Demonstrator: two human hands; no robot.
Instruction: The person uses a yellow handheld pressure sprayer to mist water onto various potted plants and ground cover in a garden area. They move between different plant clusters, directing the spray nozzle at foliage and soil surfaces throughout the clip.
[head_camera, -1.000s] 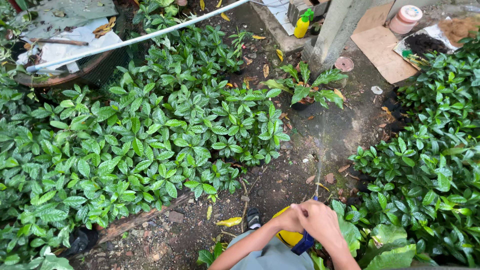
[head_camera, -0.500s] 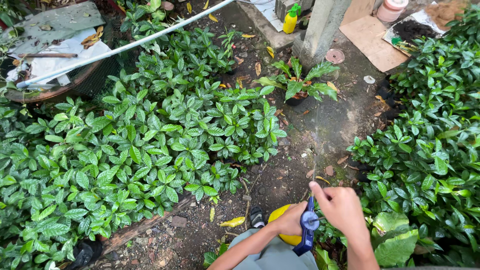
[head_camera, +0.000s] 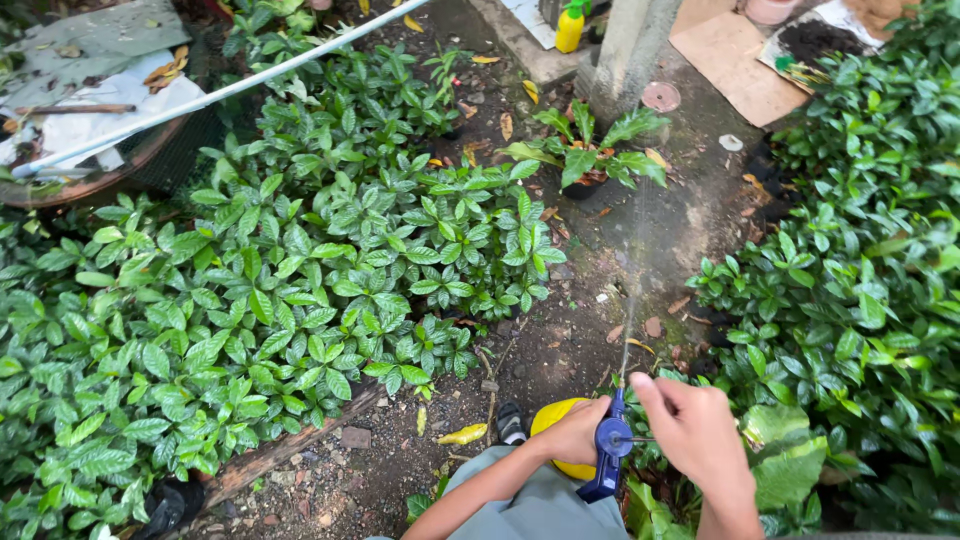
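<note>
- The left hand (head_camera: 575, 435) is wrapped over the top of a yellow sprayer tank (head_camera: 550, 425), fingers curled tight against it, low in the frame just above the person's grey-clad knee.
- The right hand (head_camera: 695, 430) grips the blue spray nozzle (head_camera: 612, 445), fingers closed around its handle, thumb up beside the tip.
- And there's the spray: a thin jet of water (head_camera: 632, 290) shoots away from the nozzle tip, straight up the picture over the bare soil path (head_camera: 600, 330).
- The jet fades to mist near a small potted plant (head_camera: 590, 150) with long, pointed leaves, standing alone on the path well ahead of the hands.
- To the left of the path, a broad bed of glossy green seedlings (head_camera: 300, 290) packed leaf to leaf.
- On the right, another thick bank of leafy shrubs (head_camera: 860, 280) runs down the frame edge, close beside the right hand.
- A white pipe (head_camera: 220, 90) cuts diagonally across the upper left, above the seedlings.
- Far end of the path: a grey concrete post (head_camera: 630, 45), with a yellow bottle (head_camera: 570, 25) with a green top just to its left.
- A sheet of flat cardboard (head_camera: 730, 60) lies on the ground to the right of the post.
- One yellow fallen leaf (head_camera: 462, 435) rests on the dirt near the tank.
</note>
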